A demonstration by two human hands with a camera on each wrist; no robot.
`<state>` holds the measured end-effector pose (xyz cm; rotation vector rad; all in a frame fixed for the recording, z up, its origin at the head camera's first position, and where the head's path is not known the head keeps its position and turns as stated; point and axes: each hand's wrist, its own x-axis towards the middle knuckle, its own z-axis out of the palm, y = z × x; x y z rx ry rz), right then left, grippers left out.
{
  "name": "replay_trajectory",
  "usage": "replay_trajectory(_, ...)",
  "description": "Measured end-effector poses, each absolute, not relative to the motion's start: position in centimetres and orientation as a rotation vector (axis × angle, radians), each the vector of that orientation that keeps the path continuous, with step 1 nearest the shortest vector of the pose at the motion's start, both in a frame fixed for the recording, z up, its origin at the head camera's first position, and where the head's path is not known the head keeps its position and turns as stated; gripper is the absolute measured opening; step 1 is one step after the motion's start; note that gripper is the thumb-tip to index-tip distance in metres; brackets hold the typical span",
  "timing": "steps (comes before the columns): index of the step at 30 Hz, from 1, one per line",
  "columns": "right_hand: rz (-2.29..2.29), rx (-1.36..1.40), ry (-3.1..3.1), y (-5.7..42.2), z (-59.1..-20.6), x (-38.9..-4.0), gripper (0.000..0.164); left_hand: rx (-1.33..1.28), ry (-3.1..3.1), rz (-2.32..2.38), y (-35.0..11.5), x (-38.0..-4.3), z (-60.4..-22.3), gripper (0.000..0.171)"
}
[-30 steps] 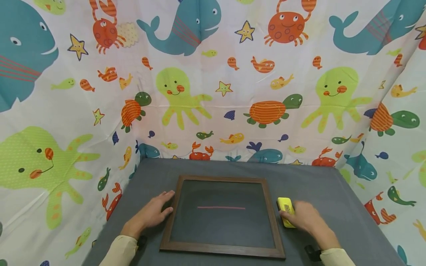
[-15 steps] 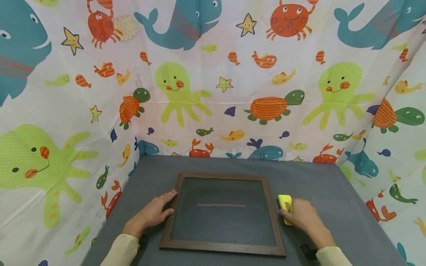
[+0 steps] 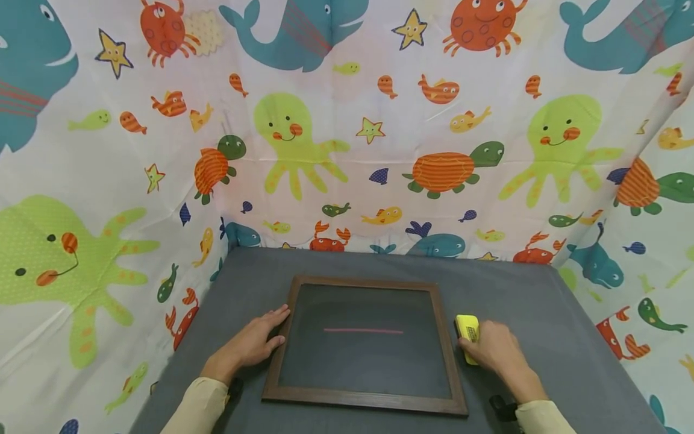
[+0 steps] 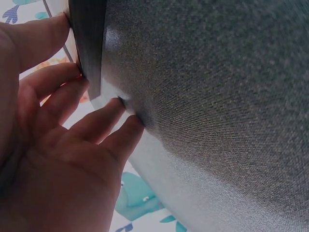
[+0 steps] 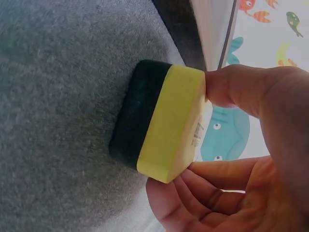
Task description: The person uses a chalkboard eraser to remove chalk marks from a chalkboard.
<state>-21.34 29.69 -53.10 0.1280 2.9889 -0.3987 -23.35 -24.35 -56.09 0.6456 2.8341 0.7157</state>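
A small chalkboard (image 3: 363,369) in a brown wooden frame lies on the grey-covered table, with one pink chalk line (image 3: 363,330) drawn across its middle. My left hand (image 3: 245,349) rests at the frame's left side; its thumb and fingertips touch the frame and the cloth in the left wrist view. To the right of the board, my right hand (image 3: 497,348) holds a yellow chalkboard eraser (image 5: 174,118) with a black felt side. The thumb presses one end and the fingers lie along the opposite side, the felt facing the grey cloth.
Grey cloth (image 3: 390,265) covers the table around the board. A white curtain (image 3: 325,175) printed with sea animals rises at the back and on both sides. Dark bands (image 3: 504,408) sit at the wrists, beside the cream sleeves.
The head view has tilted and shifted slightly, so the scene sits a little higher. Both hands, the eraser and the board hold nearly the same places.
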Motion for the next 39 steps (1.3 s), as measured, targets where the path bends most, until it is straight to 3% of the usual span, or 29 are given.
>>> replay_trajectory(12,-0.427,0.130,3.009,29.5,-51.0,-22.0,0.047,0.636,2.811,0.731,-24.7,-23.4,-55.9,0.067)
replay_trajectory(21,-0.481,0.088,3.052,26.2,-48.8,-22.2,0.048,0.620,2.818,0.723,-24.8,-23.2,-55.9,0.066)
replay_trajectory(39,-0.480,0.019,3.063,18.7,-51.1,-22.9,0.045,0.585,2.814,0.715,-24.8,-23.3,-56.0,0.066)
